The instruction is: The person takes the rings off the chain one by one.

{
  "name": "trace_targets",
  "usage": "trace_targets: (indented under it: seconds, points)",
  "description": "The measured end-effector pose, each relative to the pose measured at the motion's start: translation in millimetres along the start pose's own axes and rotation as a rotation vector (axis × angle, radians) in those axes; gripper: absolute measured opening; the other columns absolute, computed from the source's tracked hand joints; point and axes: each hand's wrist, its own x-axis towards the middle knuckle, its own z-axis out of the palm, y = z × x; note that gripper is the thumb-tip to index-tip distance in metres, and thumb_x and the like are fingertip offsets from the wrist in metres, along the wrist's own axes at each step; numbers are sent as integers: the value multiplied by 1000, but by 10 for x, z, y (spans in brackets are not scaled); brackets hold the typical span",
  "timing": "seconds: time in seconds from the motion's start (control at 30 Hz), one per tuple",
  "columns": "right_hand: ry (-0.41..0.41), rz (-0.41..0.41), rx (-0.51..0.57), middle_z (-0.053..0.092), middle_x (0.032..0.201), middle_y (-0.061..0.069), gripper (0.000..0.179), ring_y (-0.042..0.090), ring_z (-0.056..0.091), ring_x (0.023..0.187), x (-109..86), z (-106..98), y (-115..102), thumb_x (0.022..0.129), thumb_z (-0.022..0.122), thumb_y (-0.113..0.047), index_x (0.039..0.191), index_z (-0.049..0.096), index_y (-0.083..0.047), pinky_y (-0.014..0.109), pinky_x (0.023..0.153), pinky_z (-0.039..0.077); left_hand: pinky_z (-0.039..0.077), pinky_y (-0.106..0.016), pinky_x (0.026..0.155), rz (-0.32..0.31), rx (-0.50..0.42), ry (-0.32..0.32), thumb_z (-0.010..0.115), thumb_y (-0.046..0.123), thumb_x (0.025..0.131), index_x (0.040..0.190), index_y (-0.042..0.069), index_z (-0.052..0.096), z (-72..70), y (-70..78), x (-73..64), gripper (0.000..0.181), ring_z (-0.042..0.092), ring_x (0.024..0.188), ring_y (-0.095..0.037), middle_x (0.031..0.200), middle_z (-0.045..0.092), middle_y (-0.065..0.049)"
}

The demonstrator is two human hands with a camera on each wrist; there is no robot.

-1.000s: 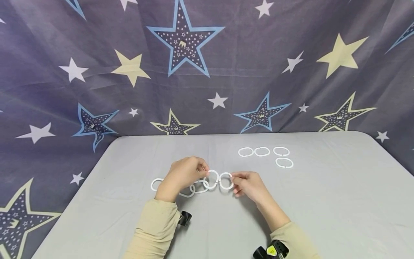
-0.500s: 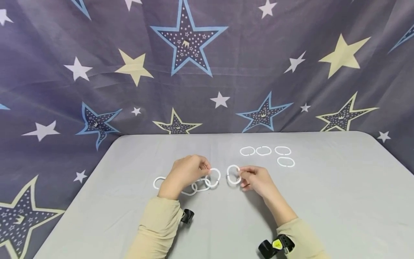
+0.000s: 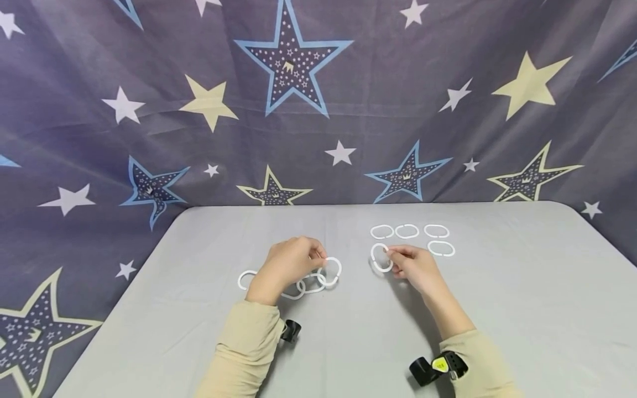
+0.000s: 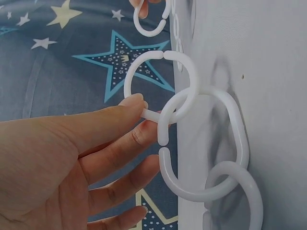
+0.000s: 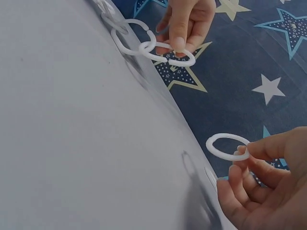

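Observation:
My left hand (image 3: 290, 266) pinches the end link (image 4: 194, 72) of a chain of white plastic C-shaped links between thumb and index finger. That end link stands raised, hooked through the second link (image 4: 243, 132), which hooks into another. Part of the chain (image 3: 292, 297) lies on the table behind and below the left hand and wrist, partly hidden. Farther right, my right hand (image 3: 415, 268) pinches a single white link (image 5: 209, 144) by its edge, held above the table and apart from the chain. A small gap shows in the links' rims.
Several loose white links lie toward the back of the grey table (image 3: 522, 298), among them one (image 3: 382, 238) beyond the right hand's link and another (image 3: 429, 248) to its right. A star-patterned cloth (image 3: 298, 143) hangs behind the table. Both wrists wear black cameras (image 3: 423, 370).
My right hand has drawn its link away from the chain's end link, rightward and slightly back toward the loose links. The left hand keeps its pinch and stays almost in place.

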Motion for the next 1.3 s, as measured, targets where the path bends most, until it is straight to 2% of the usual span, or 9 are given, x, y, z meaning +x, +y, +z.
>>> trace_targets:
  seconds: [0.2,0.33,0.53,0.73,0.9,1.07,1.17,1.3]
  points:
    - [38,-27,-76,58,71,1,31,6,55,62,21,-60,9,96,60,-11,117,64,13,19,59,50,47,-41,81,13,8,9,74,29,89,87,25,72,0,8,13,5,60,80,-8,82,69,15]
    - [86,-70,-155,66,79,8,30,9,56,62,20,-107,31,97,60,-12,114,66,11,21,58,48,47,-42,82,17,14,17,75,28,88,88,25,72,4,18,4,4,60,80,-8,82,69,16]
    - [156,-149,-358,71,96,16,27,16,58,78,14,-217,65,98,60,-14,112,70,7,29,73,44,47,-42,82,24,26,16,75,29,88,87,25,72,16,30,-3,6,60,79,-8,82,69,15]
    - [126,-242,-405,73,100,19,23,29,65,94,72,-286,72,96,65,-12,108,72,6,39,84,48,47,-42,82,12,36,27,75,29,89,87,25,71,4,20,-8,5,62,81,-10,82,69,14]
    - [106,-266,-431,73,103,18,22,35,65,102,132,-352,72,94,68,-14,107,74,3,47,92,46,48,-42,81,19,35,42,74,29,89,88,24,72,10,14,-15,5,62,80,-10,82,69,14]
    - [94,-299,-470,73,97,17,18,29,65,92,212,-411,68,93,68,-10,103,74,4,39,82,48,48,-42,80,34,34,48,74,29,89,87,25,72,33,10,-23,5,61,78,-9,80,68,15]
    - [74,-339,-488,73,95,17,16,23,64,85,282,-432,37,93,68,-8,100,75,4,33,75,48,47,-42,81,30,37,57,74,29,89,86,26,72,25,6,-28,5,60,79,-9,80,68,15]
    - [30,-407,-534,73,95,17,15,20,62,78,387,-454,-39,92,68,-8,100,75,3,31,69,48,47,-42,81,27,38,60,74,29,90,88,25,72,-1,-5,-27,5,61,79,-10,81,68,14]
